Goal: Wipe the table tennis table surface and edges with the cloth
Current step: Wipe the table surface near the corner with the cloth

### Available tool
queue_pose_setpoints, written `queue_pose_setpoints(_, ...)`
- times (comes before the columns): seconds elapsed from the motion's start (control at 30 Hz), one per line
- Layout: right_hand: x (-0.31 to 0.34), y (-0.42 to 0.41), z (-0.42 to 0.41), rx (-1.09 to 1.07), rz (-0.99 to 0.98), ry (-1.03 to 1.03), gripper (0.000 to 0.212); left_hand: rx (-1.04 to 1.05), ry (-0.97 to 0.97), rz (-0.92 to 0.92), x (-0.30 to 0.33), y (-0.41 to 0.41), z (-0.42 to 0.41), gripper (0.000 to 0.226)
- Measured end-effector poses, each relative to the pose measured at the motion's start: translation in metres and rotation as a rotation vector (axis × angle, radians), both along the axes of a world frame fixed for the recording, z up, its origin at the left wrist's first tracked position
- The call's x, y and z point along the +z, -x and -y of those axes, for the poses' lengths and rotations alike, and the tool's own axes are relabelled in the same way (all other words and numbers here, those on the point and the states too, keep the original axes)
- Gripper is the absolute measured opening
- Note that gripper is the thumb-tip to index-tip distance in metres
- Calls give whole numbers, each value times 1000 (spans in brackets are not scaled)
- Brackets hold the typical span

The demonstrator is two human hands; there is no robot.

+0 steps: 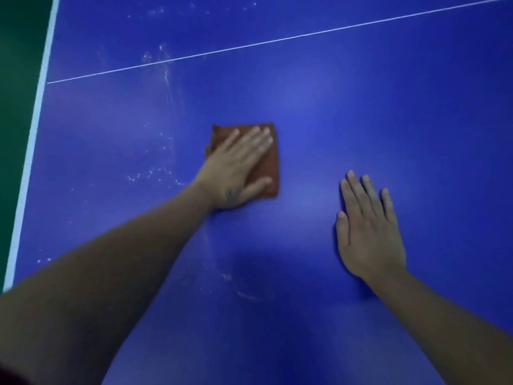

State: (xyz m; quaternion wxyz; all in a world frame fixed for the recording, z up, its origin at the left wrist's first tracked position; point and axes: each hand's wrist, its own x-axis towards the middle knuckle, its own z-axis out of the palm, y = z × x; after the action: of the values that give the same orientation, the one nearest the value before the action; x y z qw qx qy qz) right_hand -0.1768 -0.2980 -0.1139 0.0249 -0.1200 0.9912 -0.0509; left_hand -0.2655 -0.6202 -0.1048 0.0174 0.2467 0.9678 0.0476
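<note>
Pressing cloth (268,159), left hand (236,170) flat

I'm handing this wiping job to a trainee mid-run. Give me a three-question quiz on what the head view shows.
1. True or false: the left hand presses flat on the brown cloth.
2. Multiple choice: the right hand is (A) gripping the cloth, (B) resting flat on the bare blue table, (C) out of view.
3. Fill in: the whitish smudges lie on the table to the ____ of the cloth, toward the white edge stripe.

Key: 1 true; 2 B; 3 left.
</note>
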Motion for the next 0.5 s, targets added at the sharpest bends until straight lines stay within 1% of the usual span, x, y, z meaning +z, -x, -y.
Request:
queue_pose_setpoints(0.1, -5, 0, -2, 1, -19, 21, 63, 118, 53, 4, 1, 41, 36, 84)
queue_pose_setpoints(0.2, -5, 0, -1, -8, -6, 15, 63, 204, 42, -7, -4, 24, 45, 84)
queue_pose_setpoints(0.3, -3, 1, -1, -13, 16, -2, 64, 245, 27, -24, -7, -29, 33, 85)
queue_pose_setpoints(0.4, 0, 0, 1, -24, 38, -13, 64, 269, 5, -25, -8, -100, 9, 87)
queue_pose_setpoints(0.5, 6, 0, 3, -27, 56, -12, 64, 227, -8, -6, -14, -181, -25, 89)
